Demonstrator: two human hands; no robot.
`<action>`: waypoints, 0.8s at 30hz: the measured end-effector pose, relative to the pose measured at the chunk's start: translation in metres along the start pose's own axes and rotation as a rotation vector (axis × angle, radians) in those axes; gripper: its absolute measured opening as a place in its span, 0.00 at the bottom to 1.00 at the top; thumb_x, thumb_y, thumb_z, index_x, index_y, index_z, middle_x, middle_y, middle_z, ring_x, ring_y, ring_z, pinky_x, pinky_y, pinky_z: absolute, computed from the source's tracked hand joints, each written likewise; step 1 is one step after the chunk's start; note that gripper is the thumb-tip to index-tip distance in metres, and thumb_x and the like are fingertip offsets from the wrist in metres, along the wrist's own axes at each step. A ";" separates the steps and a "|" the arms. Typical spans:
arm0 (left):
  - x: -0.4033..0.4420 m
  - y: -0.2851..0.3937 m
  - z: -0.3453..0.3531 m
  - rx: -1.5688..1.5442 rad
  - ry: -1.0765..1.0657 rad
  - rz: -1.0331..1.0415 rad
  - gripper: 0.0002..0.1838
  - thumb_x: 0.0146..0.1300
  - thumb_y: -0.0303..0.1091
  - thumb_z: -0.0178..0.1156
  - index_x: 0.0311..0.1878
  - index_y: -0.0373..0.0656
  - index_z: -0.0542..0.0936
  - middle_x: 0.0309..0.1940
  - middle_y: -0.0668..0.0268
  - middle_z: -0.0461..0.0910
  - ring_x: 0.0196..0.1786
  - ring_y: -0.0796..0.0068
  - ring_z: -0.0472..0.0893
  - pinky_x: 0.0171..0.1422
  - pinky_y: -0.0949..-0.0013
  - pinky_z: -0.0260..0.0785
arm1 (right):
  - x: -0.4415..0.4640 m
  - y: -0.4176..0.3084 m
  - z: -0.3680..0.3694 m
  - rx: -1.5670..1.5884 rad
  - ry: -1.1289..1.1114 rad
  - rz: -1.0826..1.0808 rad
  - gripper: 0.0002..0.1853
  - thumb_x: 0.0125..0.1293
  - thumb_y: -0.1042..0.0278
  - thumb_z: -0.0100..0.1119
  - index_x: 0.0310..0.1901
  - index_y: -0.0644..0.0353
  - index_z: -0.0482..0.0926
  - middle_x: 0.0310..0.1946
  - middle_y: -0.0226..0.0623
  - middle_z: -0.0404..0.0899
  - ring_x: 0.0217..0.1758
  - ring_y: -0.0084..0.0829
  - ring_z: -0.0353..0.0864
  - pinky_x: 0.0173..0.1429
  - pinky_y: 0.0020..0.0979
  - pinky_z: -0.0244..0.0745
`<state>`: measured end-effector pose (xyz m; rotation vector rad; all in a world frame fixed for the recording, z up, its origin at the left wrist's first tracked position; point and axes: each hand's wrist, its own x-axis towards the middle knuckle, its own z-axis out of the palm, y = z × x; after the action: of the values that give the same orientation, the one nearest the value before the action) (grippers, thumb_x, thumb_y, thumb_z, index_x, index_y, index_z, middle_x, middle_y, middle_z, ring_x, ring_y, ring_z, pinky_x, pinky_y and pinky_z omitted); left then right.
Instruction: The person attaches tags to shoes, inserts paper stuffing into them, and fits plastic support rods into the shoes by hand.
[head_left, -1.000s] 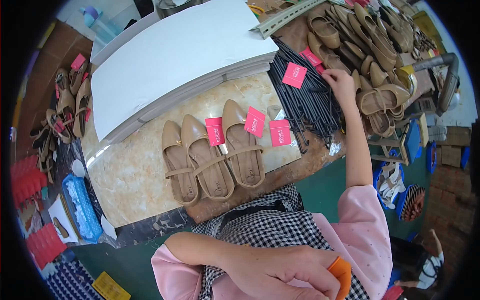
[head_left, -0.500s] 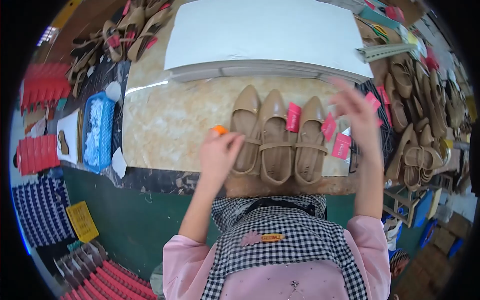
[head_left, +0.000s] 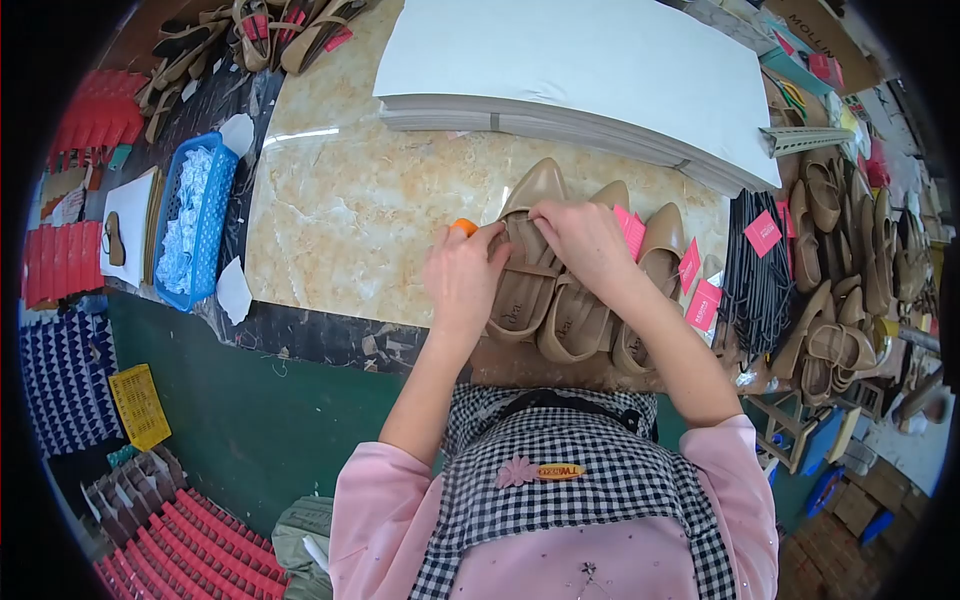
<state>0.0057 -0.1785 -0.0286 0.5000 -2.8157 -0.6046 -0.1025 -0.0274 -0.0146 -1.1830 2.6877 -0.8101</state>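
Note:
Three tan pointed flats stand in a row in front of me, each with a strap. Both hands work at the opening of the leftmost shoe (head_left: 522, 285). My left hand (head_left: 460, 280) is closed at its left edge, an orange piece (head_left: 465, 226) around a finger. My right hand (head_left: 588, 242) pinches at the front of the opening; whatever lies between its fingertips is too small to tell. Its wrist partly covers the middle shoe (head_left: 572, 325). Pink tags (head_left: 704, 304) lie by the middle shoe and the right shoe (head_left: 664, 232).
A stack of white sheets (head_left: 580, 70) lies behind the shoes. At left stands a blue basket (head_left: 215, 215) with crumpled pale pieces. Black cords (head_left: 755, 290) hang at the right edge, beside more tan shoes (head_left: 825, 340). A yellow crate (head_left: 140, 405) is on the floor.
My right hand has come from the right side, near the cords, leftward to the leftmost shoe. My left hand stays by that shoe. The view has turned slightly.

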 end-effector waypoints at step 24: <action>-0.010 -0.005 -0.006 -0.108 0.046 0.054 0.08 0.56 0.36 0.73 0.39 0.48 0.92 0.28 0.58 0.81 0.36 0.55 0.78 0.46 0.58 0.72 | 0.007 -0.004 0.027 -0.301 -0.049 -0.165 0.08 0.61 0.70 0.60 0.41 0.57 0.81 0.31 0.37 0.81 0.29 0.39 0.87 0.29 0.37 0.81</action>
<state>0.0177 -0.1810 -0.0266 0.4116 -2.7256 -0.7206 -0.0965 -0.0463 -0.0345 -1.4816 2.7685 -0.3930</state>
